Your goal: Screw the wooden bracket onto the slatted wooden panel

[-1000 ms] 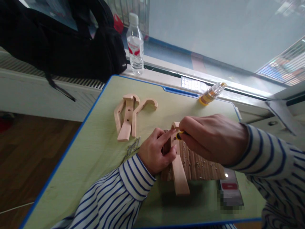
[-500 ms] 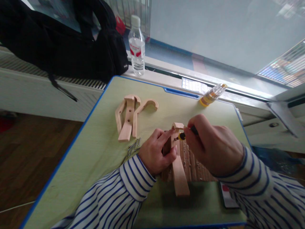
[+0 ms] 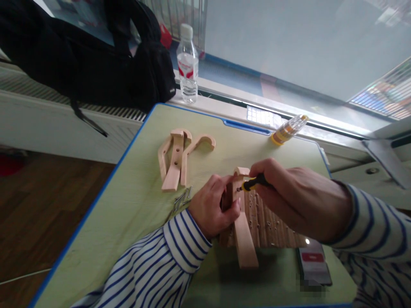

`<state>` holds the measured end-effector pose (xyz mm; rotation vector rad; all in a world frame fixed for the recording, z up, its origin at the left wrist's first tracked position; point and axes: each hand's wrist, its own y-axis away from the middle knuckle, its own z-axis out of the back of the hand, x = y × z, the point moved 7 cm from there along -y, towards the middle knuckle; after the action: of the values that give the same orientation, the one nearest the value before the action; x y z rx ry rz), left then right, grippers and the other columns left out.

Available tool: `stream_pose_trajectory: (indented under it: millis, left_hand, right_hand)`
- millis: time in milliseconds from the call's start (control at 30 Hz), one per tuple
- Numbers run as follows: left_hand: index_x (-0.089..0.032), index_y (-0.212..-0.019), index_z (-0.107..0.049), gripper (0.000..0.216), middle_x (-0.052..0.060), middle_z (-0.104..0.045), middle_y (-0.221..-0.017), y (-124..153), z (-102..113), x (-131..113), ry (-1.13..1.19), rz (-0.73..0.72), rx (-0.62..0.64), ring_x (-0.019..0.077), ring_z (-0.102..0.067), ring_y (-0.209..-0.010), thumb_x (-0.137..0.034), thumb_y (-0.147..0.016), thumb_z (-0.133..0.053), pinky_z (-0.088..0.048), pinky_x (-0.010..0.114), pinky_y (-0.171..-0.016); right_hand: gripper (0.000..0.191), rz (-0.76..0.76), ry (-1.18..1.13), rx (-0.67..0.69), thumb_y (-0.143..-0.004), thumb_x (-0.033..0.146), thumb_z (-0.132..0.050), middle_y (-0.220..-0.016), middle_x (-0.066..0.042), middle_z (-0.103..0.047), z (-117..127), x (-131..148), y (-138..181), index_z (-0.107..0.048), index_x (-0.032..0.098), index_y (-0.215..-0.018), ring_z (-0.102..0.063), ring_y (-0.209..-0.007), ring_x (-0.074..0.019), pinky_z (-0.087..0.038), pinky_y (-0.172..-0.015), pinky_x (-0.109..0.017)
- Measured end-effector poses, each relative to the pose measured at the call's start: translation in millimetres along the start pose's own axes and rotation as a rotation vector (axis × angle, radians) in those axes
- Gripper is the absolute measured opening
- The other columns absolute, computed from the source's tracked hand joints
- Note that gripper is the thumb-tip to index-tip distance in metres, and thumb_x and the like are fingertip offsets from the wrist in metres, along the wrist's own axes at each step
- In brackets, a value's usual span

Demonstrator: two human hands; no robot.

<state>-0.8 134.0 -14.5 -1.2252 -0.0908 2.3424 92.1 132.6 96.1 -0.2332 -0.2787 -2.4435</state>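
My left hand grips a pale wooden hook, thumb and fingers closed on it, and presses it against a brown ridged board dotted with small holes. In my right hand is a screwdriver with a black and yellow handle. Its tip points at a screw head in the hook's upper part. Left of my hands lie several loose wooden hooks, some with two drilled holes. Several long screws rest on the table beside my left hand.
The blue-edged green table stands by a window sill. On the sill are a water bottle and a black bag. A yellow-capped bottle is near the far right edge. A phone lies beside the board.
My right wrist has swung outward to the right, showing more of the screwdriver handle and the phone. My left hand keeps its hold on the hook. The view has shifted slightly.
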Motion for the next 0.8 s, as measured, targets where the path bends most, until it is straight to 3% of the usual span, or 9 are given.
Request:
stream_pose_trajectory:
  millis: [167, 267, 400, 800]
  left_hand:
    - [-0.016, -0.115, -0.043, 0.043, 0.004, -0.050, -0.090, 0, 0, 1, 0.012, 0.015, -0.001, 0.0186, -0.050, -0.081, -0.027, -0.075, -0.053, -0.045, 0.034, -0.072]
    - [-0.015, -0.115, -0.041, 0.045, 0.004, -0.050, -0.090, 0, 0, 2, 0.014, 0.035, -0.003, 0.0183, -0.050, -0.080, -0.027, -0.074, -0.055, -0.045, 0.034, -0.072]
    - [-0.014, -0.115, -0.040, 0.046, 0.006, -0.050, -0.091, 0, 0, 3, 0.017, 0.041, -0.001, 0.0189, -0.049, -0.081, -0.026, -0.073, -0.055, -0.045, 0.034, -0.072]
    - [-0.014, -0.116, -0.038, 0.047, 0.006, -0.050, -0.092, 1, 0, 4, 0.016, 0.036, -0.026, 0.0197, -0.050, -0.082, -0.026, -0.073, -0.054, -0.046, 0.036, -0.072]
  right_hand:
    - [0.020, 0.042, 0.070, 0.108, -0.090, 0.030, -0.033, -0.068, -0.001, -0.055, 5, -2, -7, -0.046, 0.016, -0.097, -0.046, -0.054, -0.0111, -0.027, -0.049, -0.025]
    - [0.018, 0.112, 0.145, 0.090, -0.089, 0.030, -0.035, -0.074, -0.003, -0.056, 9, 1, -12, -0.048, 0.017, -0.088, -0.048, -0.062, -0.0123, -0.029, -0.053, -0.025]
    - [0.012, 0.173, 0.165, 0.070, -0.087, 0.024, -0.036, -0.070, -0.001, -0.052, 6, 4, -16, -0.046, 0.018, -0.082, -0.042, -0.059, -0.0110, -0.028, -0.053, -0.025]
    - [0.015, -0.009, 0.209, -0.182, -0.087, 0.029, -0.035, -0.054, 0.005, -0.044, -2, 2, -11, -0.042, 0.019, -0.079, -0.035, -0.041, -0.0081, -0.018, -0.043, -0.026]
